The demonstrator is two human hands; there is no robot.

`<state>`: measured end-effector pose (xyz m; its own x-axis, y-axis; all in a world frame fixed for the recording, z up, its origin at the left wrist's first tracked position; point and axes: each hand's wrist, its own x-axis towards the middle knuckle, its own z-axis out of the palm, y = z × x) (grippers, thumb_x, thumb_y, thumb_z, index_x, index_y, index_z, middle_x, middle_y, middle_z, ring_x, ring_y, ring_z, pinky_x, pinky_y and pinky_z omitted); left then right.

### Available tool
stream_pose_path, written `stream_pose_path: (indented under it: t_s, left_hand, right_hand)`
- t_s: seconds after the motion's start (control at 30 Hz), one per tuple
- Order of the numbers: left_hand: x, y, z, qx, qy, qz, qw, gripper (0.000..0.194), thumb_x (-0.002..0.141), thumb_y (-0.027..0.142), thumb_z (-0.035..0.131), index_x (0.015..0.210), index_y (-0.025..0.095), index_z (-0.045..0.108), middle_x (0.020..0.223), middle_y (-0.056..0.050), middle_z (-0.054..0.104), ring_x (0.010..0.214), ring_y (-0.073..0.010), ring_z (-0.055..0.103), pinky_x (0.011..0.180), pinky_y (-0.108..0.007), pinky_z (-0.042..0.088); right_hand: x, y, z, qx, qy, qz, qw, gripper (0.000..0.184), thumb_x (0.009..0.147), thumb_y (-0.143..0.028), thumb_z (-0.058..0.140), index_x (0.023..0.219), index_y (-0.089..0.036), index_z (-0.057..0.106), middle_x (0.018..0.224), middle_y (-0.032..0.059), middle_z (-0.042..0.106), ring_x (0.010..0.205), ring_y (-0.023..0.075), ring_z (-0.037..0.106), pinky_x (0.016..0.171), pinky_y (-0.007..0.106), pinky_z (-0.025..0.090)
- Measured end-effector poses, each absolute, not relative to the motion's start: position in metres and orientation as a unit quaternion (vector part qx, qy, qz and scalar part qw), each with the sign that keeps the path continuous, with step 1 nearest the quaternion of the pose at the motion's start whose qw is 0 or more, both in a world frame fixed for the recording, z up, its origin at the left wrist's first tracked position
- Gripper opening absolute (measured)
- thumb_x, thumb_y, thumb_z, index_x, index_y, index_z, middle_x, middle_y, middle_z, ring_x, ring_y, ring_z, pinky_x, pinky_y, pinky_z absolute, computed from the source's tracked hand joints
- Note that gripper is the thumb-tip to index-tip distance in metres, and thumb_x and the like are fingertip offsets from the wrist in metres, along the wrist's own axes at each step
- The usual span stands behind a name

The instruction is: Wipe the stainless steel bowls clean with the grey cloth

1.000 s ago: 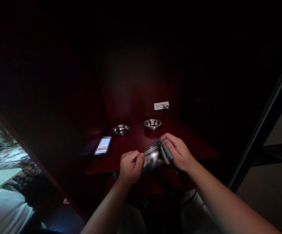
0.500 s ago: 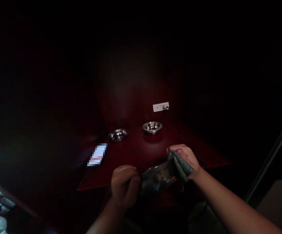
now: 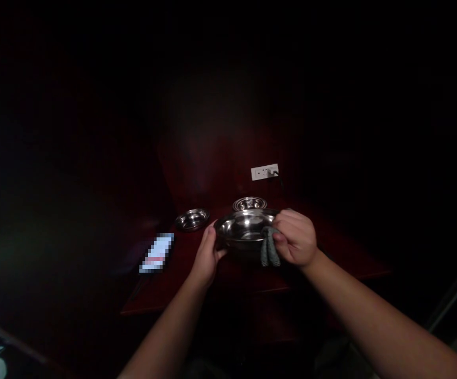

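Grey-green cloth (image 3: pixel 270 253) is pinched in the right hand (image 3: pixel 296 238), centre right of the frame; that hand is curled nearly closed, thumb pressing the cloth at the rim of a steel bowl (image 3: pixel 241 232). The left hand (image 3: pixel 206 258), partly open, grips the bowl's left side, thumb near the rim and fingers reaching underneath. The bowl sits between both hands at mid-frame, its shiny interior visible. Just behind it in the view, partly covered, is a second metal bowl (image 3: pixel 249 203); a third dish (image 3: pixel 192 219) rests left of centre. Further left lies a phone (image 3: pixel 157 252), screen lit and pixelated. All these rest on a dark red table (image 3: pixel 155 296). Above, right of centre, a white wall socket (image 3: pixel 259 173) carries a plug.
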<state>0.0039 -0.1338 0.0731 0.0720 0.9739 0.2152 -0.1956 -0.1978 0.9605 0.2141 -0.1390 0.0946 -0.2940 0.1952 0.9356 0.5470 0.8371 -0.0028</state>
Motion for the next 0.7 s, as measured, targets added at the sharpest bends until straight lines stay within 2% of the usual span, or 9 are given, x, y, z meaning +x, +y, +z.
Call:
stream_pose_path:
  t_s: [0.07,0.1,0.17,0.23,0.3,0.4,0.47,0.57,0.7]
  left_hand:
    - [0.005,-0.127,0.073,0.466,0.329,0.441,0.693,0.070,0.079,0.071,0.032,0.117,0.016,0.053,0.102,-0.016,0.065,0.088,-0.0261,0.065,0.067,-0.038,0.052]
    - [0.006,-0.123,0.072,0.442,0.311,0.397,0.741,0.068,0.081,0.068,0.033,0.114,0.013,0.055,0.097,-0.017,0.066,0.082,-0.0254,0.066,0.062,-0.035,0.053]
    - [0.006,-0.113,0.068,0.404,0.306,0.387,0.771,0.052,0.084,0.052,0.040,0.104,0.008,0.059,0.085,-0.016,0.067,0.072,-0.0206,0.066,0.054,-0.026,0.051]
    - [0.005,-0.102,0.063,0.377,0.323,0.439,0.749,0.033,0.082,0.033,0.045,0.094,0.006,0.060,0.077,-0.013,0.067,0.065,-0.0157,0.065,0.051,-0.021,0.051]
    - [0.004,-0.090,0.057,0.377,0.356,0.495,0.697,0.023,0.075,0.020,0.049,0.092,0.008,0.058,0.074,-0.010,0.066,0.063,-0.0151,0.064,0.051,-0.023,0.052]
    - [0.003,-0.073,0.051,0.411,0.407,0.538,0.613,0.034,0.066,0.012,0.053,0.100,0.012,0.052,0.071,-0.005,0.066,0.060,-0.0165,0.063,0.051,-0.030,0.054]
    - [0.006,-0.064,0.049,0.436,0.424,0.529,0.592,0.040,0.063,0.011,0.053,0.102,0.014,0.050,0.071,-0.003,0.065,0.061,-0.0167,0.063,0.052,-0.031,0.054]
    - [0.013,-0.050,0.047,0.465,0.425,0.502,0.593,0.039,0.059,0.012,0.052,0.098,0.016,0.051,0.070,-0.001,0.064,0.059,-0.0149,0.061,0.051,-0.027,0.051]
    - [0.021,-0.031,0.042,0.489,0.426,0.497,0.577,0.032,0.059,0.016,0.050,0.091,0.015,0.053,0.061,0.002,0.059,0.049,-0.0115,0.053,0.046,-0.022,0.043]
  right_hand:
    - [0.210,-0.124,0.091,-0.232,-0.809,-0.192,0.505,0.037,0.090,-0.035,0.036,0.057,-0.023,0.046,0.055,0.0030,0.046,0.056,0.0169,0.039,0.057,0.033,0.028]
    - [0.208,-0.116,0.089,-0.230,-0.820,-0.199,0.484,0.035,0.089,-0.034,0.039,0.057,-0.022,0.046,0.056,0.0028,0.047,0.057,0.0167,0.040,0.058,0.032,0.028]
    - [0.204,-0.103,0.082,-0.236,-0.835,-0.189,0.459,0.033,0.089,-0.033,0.041,0.058,-0.022,0.048,0.058,0.0028,0.049,0.060,0.0169,0.041,0.060,0.033,0.029]
    - [0.201,-0.093,0.078,-0.243,-0.838,-0.150,0.466,0.033,0.089,-0.032,0.040,0.059,-0.022,0.049,0.060,0.0033,0.051,0.063,0.0176,0.044,0.062,0.033,0.032]
    - [0.200,-0.084,0.076,-0.255,-0.817,-0.091,0.510,0.033,0.090,-0.031,0.038,0.059,-0.022,0.048,0.061,0.0035,0.051,0.064,0.0178,0.046,0.064,0.033,0.035]
    - [0.201,-0.069,0.079,-0.306,-0.734,-0.017,0.606,0.036,0.093,-0.030,0.034,0.060,-0.022,0.045,0.060,0.0021,0.047,0.061,0.0166,0.045,0.061,0.032,0.036]
    - [0.200,-0.057,0.085,-0.352,-0.693,-0.023,0.629,0.037,0.094,-0.032,0.033,0.061,-0.022,0.046,0.062,0.0019,0.047,0.063,0.0165,0.045,0.061,0.032,0.036]
    - [0.191,-0.037,0.088,-0.401,-0.711,-0.114,0.567,0.035,0.094,-0.033,0.036,0.066,-0.021,0.053,0.072,0.0043,0.055,0.074,0.0184,0.047,0.071,0.035,0.036]
    - [0.175,-0.016,0.073,-0.456,-0.753,-0.225,0.418,0.028,0.088,-0.041,0.050,0.074,-0.020,0.063,0.088,0.0090,0.059,0.086,0.0245,0.047,0.074,0.039,0.033]
